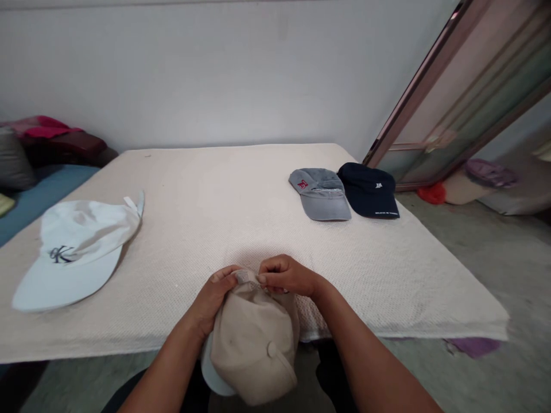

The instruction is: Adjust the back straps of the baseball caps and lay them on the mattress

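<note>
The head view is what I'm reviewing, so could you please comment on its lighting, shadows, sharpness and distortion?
Head view: soft light, with a faint shadow on the pale cloth beyond the tan cap; the white cap looks stretched near the left edge, the door frame leans outward, and the brim lettering on the navy cap is too small to read surely.

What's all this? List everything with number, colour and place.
Beige cap: 1, beige, in both hands
White cap: 1, white, cloth's left
Grey cap: 1, grey, cloth's right
Navy cap: 1, navy, beside grey cap
Cloth: 1, cream, under three caps
Wall: 1, whitish, behind
Cushion: 1, grey, left
Fabric: 1, pink, left
Dark item: 1, maroon, left
Surface: 1, blue, left
Frame: 1, pinkish-brown, upper right
Floor: 1, grey, right, below
Unclear items: several, red, purple, right
Forearms: 2, bare, bottom
Left hand: 1, bare, on beige cap
Right hand: 1, bare, on beige cap
</note>
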{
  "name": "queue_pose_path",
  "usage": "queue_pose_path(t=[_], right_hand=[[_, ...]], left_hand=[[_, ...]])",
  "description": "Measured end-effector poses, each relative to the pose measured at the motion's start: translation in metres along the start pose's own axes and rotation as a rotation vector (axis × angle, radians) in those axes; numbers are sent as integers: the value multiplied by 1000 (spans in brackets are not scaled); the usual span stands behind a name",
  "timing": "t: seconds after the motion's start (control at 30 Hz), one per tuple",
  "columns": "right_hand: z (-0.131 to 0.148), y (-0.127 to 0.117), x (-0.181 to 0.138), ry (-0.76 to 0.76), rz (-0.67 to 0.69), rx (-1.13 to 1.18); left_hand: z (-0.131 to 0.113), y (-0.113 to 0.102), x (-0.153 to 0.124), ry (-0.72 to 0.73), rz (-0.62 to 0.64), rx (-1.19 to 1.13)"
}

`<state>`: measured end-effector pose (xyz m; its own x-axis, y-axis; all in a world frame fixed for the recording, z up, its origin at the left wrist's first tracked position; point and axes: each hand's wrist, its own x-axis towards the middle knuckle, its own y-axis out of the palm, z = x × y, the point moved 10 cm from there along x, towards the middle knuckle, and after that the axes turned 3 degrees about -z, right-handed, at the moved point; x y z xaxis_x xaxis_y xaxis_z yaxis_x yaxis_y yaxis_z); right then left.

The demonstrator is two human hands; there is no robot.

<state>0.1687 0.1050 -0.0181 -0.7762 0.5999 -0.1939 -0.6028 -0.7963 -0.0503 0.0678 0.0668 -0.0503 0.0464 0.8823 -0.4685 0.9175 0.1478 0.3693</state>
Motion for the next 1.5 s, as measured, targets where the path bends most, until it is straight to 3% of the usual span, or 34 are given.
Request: queue_pose_path(t=[0.5, 0.7, 0.9, 1.13, 1.37, 1.5], right_hand=[[-2, -7, 2, -21, -85, 3], [3, -19, 5, -99, -210, -58], [3, -12, 6, -94, -156, -69], [6, -21, 6, -145, -264, -90], [3, -7, 8, -104, -166, 69], [3, -10, 7, -100, -163, 161]], left_hand=[[8, -3, 1, -49, -11, -25], [12, -4, 2, -55, -6, -1], [12, -3, 2, -51, -2, 0], [12, -1, 2, -72, -13, 9], [11, 3, -1, -73, -14, 36], [11, 8, 0, -65, 57, 0]])
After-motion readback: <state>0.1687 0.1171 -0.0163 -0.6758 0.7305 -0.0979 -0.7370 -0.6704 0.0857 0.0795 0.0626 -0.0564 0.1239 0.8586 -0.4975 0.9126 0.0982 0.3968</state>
